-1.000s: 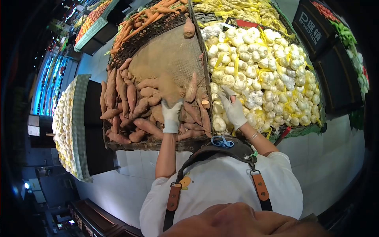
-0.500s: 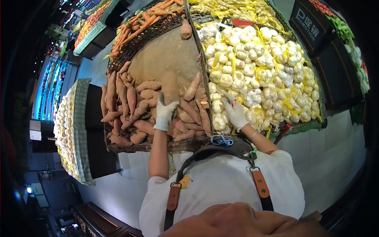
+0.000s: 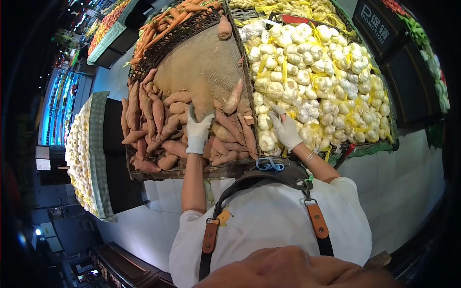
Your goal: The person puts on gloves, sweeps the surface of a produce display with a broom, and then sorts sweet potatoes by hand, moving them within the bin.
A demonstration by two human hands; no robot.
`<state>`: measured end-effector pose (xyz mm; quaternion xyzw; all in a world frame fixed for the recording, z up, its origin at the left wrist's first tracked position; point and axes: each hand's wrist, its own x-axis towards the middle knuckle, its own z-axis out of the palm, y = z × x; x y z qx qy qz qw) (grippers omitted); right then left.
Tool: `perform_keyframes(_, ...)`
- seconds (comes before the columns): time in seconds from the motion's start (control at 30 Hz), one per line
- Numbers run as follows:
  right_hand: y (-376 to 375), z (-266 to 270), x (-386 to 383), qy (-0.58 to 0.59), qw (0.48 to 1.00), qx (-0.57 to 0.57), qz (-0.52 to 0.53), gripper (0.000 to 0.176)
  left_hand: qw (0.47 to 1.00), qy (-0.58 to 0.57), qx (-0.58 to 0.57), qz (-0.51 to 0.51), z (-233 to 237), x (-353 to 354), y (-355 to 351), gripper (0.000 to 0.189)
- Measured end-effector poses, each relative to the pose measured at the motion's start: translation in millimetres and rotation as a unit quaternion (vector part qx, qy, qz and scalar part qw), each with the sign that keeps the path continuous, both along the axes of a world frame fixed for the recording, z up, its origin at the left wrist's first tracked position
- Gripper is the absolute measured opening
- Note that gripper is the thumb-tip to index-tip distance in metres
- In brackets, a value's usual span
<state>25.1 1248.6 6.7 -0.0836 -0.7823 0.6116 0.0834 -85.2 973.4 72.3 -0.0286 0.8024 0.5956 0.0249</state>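
Observation:
My left hand, in a white glove, is closed around a sweet potato that is smeared by motion. It hangs over a heap of sweet potatoes in the left-hand bin. My right hand, also gloved, rests on the near left edge of the garlic pile. Its fingers reach forward over the bulbs and hold nothing that I can make out. One fingertip shows bare skin.
A divider separates the two bins. A lone sweet potato lies on the sacking at the back. Carrots fill a black crate behind. Another garlic display stands left, and a promotion stand right.
My left hand has shifted slightly up and forward with the sweet potato. My right hand stays on the garlic, with only a small shift of the whole view.

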Motion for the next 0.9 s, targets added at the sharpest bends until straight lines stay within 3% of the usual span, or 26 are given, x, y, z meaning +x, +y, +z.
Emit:
perform_keyframes(0.03, -1, -1, 0, 0.002, 1.000, -0.005, -0.001, 0.054, 0.999, 0.038, 0.031, 0.019, -1, 3, 1, 0.096)
perform_keyframes(0.1, 0, -3, -1, 0.008, 1.000, -0.009, 0.002, 0.054, 0.993, 0.100, -0.013, 0.056, 18, 18, 22, 0.098)
perform_keyframes(0.17, 0, -4, -1, -0.001, 1.000, 0.008, 0.005, 0.054, 0.972, 0.144, -0.161, 0.089, 25, 31, 41, 0.101)
perform_keyframes(0.2, 1, -4, -3, -0.004, 1.000, 0.016, 0.007, 0.054, 0.915, 0.253, -0.312, 0.027, -17, 24, 25, 0.103)
perform_keyframes(0.23, 1, -2, -4, 0.003, 1.000, 0.001, 0.006, 0.054, 0.819, 0.034, -0.560, -0.123, -25, 18, 20, 0.106)
perform_keyframes(0.3, -1, 3, -2, 0.011, 0.999, -0.030, 0.008, 0.053, 0.819, -0.001, -0.554, -0.151, -16, 34, 41, 0.109)
perform_keyframes(0.4, -1, 0, 0, 0.014, 0.999, -0.043, 0.001, 0.053, 0.859, -0.024, -0.482, -0.173, -20, 33, 41, 0.106)
perform_keyframes(0.5, 0, 6, 1, 0.000, 1.000, -0.006, 0.003, 0.053, 0.942, 0.034, -0.310, -0.127, -63, 29, 19, 0.084)
perform_keyframes(0.57, 0, -1, -1, 0.010, 1.000, -0.020, 0.002, 0.053, 0.998, -0.032, -0.027, -0.048, -106, 17, 12, 0.065)
perform_keyframes(0.6, -1, -3, -2, 0.014, 1.000, -0.026, 0.004, 0.053, 0.991, -0.064, 0.117, -0.005, -108, 15, 13, 0.057)
perform_keyframes(0.63, -1, -3, -2, 0.014, 1.000, -0.025, 0.003, 0.053, 0.962, -0.160, 0.220, -0.032, -107, 14, 3, 0.056)
perform_keyframes(0.7, -1, 0, -1, 0.016, 1.000, -0.022, 0.000, 0.053, 0.843, -0.336, 0.410, -0.086, -74, 15, -11, 0.057)
perform_keyframes(0.73, -1, 1, -2, 0.017, 1.000, -0.017, -0.002, 0.052, 0.853, -0.328, 0.405, -0.015, -69, 17, -1, 0.054)
perform_keyframes(0.83, -1, 2, -2, 0.022, 1.000, 0.000, -0.002, 0.051, 0.832, -0.345, 0.433, 0.038, -56, 26, 8, 0.056)
perform_keyframes(0.9, -1, 0, -4, 0.033, 0.999, 0.010, 0.000, 0.049, 0.807, -0.375, 0.457, 0.010, -53, 27, 6, 0.060)
